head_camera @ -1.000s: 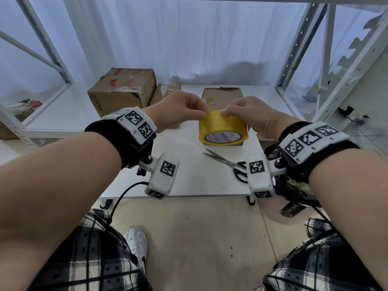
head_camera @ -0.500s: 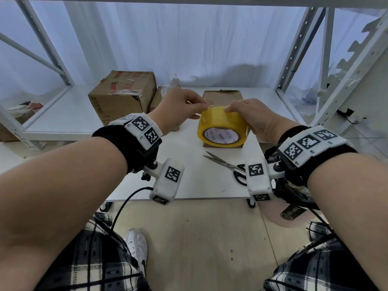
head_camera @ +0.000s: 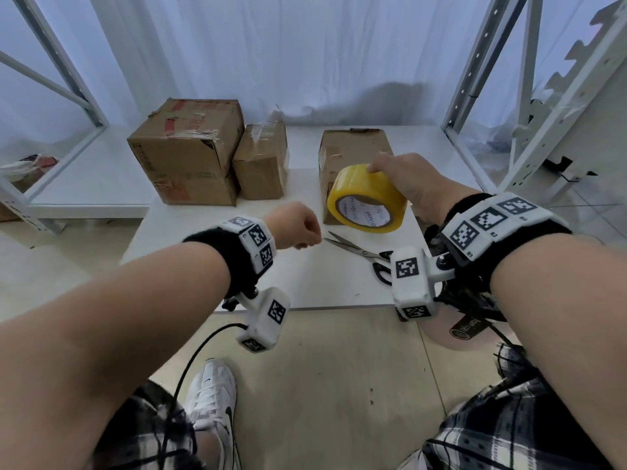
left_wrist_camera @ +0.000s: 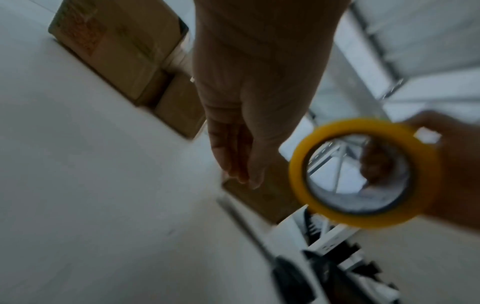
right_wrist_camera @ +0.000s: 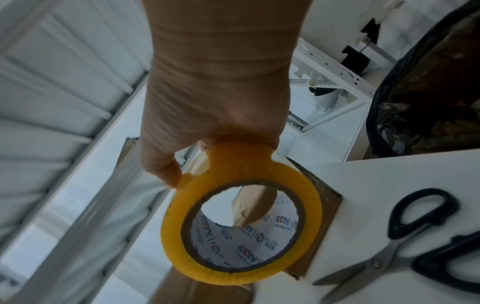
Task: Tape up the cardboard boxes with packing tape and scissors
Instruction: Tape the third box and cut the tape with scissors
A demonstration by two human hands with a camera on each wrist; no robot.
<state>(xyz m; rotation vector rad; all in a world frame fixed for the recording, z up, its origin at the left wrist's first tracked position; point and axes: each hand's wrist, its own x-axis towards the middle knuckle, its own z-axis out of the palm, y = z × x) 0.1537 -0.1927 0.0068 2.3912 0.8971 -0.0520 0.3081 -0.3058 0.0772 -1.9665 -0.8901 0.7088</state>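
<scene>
Head view shows our right hand gripping a yellow roll of packing tape by its outer rim, lifted off the white table and tilted so the core faces us. From the right wrist, the white liner inside that core carries repeated "CCTV" printing in blue with a smaller logo beside it that we cannot make out; the thumb presses the roll's edge and the other fingers wrap over the top. Our left hand hovers over the table just left of the roll. Its fingers look curled in the head view but lie straight and together in the blurred left wrist view, holding nothing we can see.

Black-handled scissors lie flat on the table below the roll, blades slightly parted. Behind it stands an upright narrow cardboard box. Farther left sit a large cardboard box with red tape remnants and clear film, atop another, and a small crumpled box touching its side. Any print on them is too small to read.
</scene>
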